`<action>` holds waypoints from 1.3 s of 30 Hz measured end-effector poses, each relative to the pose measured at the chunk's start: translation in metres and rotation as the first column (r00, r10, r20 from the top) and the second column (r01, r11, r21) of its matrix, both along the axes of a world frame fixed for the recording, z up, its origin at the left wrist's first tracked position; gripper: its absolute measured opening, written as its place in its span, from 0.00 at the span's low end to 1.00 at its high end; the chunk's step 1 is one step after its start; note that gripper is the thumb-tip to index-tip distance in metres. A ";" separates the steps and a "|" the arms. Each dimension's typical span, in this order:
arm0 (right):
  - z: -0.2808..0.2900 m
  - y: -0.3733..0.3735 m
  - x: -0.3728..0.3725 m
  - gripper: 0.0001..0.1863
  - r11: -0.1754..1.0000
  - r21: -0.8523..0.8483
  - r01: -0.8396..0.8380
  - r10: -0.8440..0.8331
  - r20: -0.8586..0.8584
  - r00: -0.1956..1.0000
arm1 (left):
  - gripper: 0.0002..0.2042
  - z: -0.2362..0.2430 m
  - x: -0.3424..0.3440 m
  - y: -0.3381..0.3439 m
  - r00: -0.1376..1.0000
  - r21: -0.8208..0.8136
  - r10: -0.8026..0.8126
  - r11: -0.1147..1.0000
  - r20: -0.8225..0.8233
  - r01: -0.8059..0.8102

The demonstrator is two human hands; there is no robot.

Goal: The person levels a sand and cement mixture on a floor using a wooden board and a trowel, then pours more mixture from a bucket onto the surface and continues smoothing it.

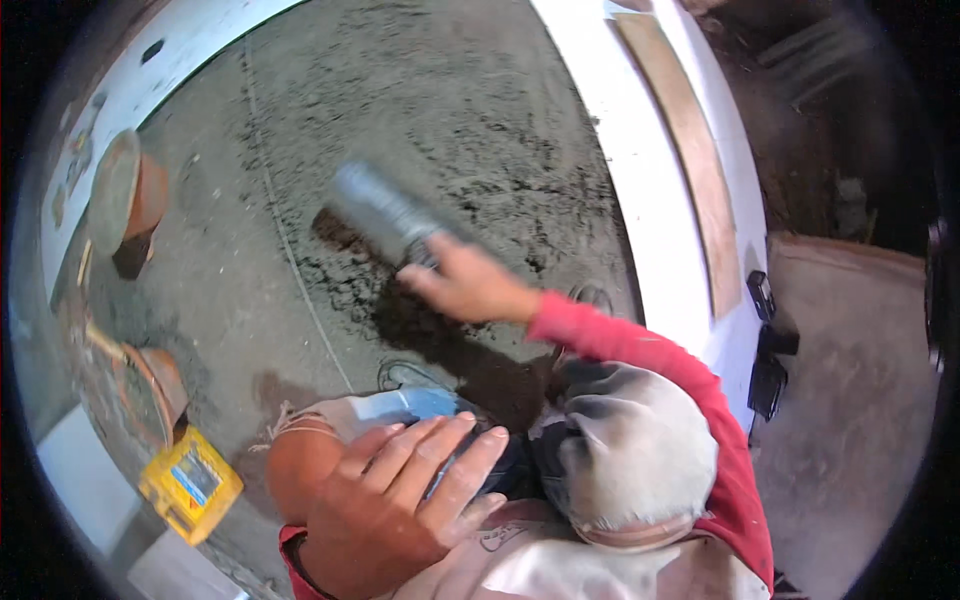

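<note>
My right hand reaches forward in a red sleeve, closed round the handle of a long grey metal trowel. The trowel is smeared by motion and sits low over dark, crumbly mortar on the floor. Part of that mortar is hidden by my arm. My left hand is close to my body, above my left knee, with its fingers spread and nothing in it. My knees are bent, with a pale cloth cover over the right one.
A thin string crosses the rough grey floor on the left. Two tubs stand there, an upper one and a lower one, near a yellow jug. On the right a wooden strip lies along a white board, near black devices.
</note>
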State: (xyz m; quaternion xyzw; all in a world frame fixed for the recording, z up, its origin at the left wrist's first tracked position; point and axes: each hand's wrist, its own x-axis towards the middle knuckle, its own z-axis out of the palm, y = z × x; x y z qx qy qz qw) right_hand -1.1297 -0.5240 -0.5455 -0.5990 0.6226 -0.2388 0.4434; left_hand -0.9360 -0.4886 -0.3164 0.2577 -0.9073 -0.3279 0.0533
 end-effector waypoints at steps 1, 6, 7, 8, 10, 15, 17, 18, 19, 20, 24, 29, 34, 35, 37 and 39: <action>-0.007 0.006 0.019 0.27 0.999 0.045 -0.011 0.013 -0.036 0.999 | 0.25 0.000 -0.004 -0.001 1.000 0.003 -0.012 1.000 0.019 0.012; -0.050 0.010 0.005 0.28 0.964 0.094 0.250 -0.246 -0.059 0.968 | 0.23 0.005 -0.015 0.004 0.998 -0.021 0.053 0.998 0.033 -0.052; -0.052 0.011 -0.009 0.28 0.956 0.005 0.293 -0.292 -0.071 0.954 | 0.22 0.006 -0.017 0.005 0.993 -0.021 0.101 0.995 0.060 -0.100; -0.054 0.010 -0.024 0.28 0.938 0.087 0.336 -0.322 -0.143 0.936 | 0.22 0.008 -0.018 0.006 0.990 -0.022 0.121 0.993 0.066 -0.120; -0.055 0.013 -0.052 0.28 0.926 0.065 0.371 -0.344 -0.254 0.904 | 0.22 0.009 -0.023 0.006 0.986 -0.017 0.157 0.988 0.062 -0.156; -0.073 0.023 -0.092 0.25 0.913 -0.101 0.396 -0.407 -0.306 0.860 | 0.23 0.010 -0.040 0.004 0.974 -0.059 0.207 0.978 0.094 -0.202; -0.083 0.013 -0.107 0.26 0.897 -0.107 0.429 -0.442 -0.256 0.860 | 0.23 0.011 -0.044 0.007 0.975 -0.103 0.195 0.978 0.109 -0.184; -0.086 0.007 -0.115 0.26 0.875 -0.142 0.463 -0.484 -0.239 0.842 | 0.24 0.012 -0.045 0.010 0.966 -0.106 0.227 0.971 0.119 -0.215; -0.086 -0.003 -0.127 0.27 0.880 -0.104 0.464 -0.474 -0.249 0.844 | 0.24 0.013 -0.045 0.013 0.956 -0.106 0.246 0.967 0.157 -0.231; -0.084 -0.012 -0.139 0.28 0.869 -0.098 0.485 -0.492 -0.282 0.824 | 0.24 0.015 -0.044 0.017 0.959 -0.122 0.252 0.964 0.126 -0.237; -0.055 -0.016 -0.182 0.29 0.864 -0.060 0.501 -0.478 -0.412 0.776 | 0.24 0.025 -0.032 0.029 0.957 -0.139 0.253 0.962 0.141 -0.234; -0.049 0.010 -0.186 0.30 0.782 -0.091 0.617 -0.601 -0.375 0.706 | 0.24 0.026 -0.029 0.034 0.972 -0.041 0.226 0.974 0.065 -0.224; -0.090 -0.049 -0.161 0.32 0.883 -0.032 0.469 -0.466 -0.182 0.866 | 0.24 0.025 -0.037 0.029 0.986 -0.001 0.122 0.992 0.113 -0.122; -0.093 -0.058 -0.153 0.32 0.913 -0.011 0.407 -0.405 -0.128 0.905 | 0.24 0.024 -0.040 0.027 0.987 0.013 0.107 0.994 0.123 -0.110; -0.093 -0.064 -0.132 0.31 0.946 -0.010 0.325 -0.323 -0.142 0.936 | 0.24 0.023 -0.044 0.021 0.965 -0.082 0.161 0.986 0.209 -0.147; -0.084 -0.048 -0.111 0.30 0.983 0.079 0.169 -0.146 -0.238 0.960 | 0.24 0.020 -0.049 0.017 0.971 -0.134 0.181 0.978 0.158 -0.161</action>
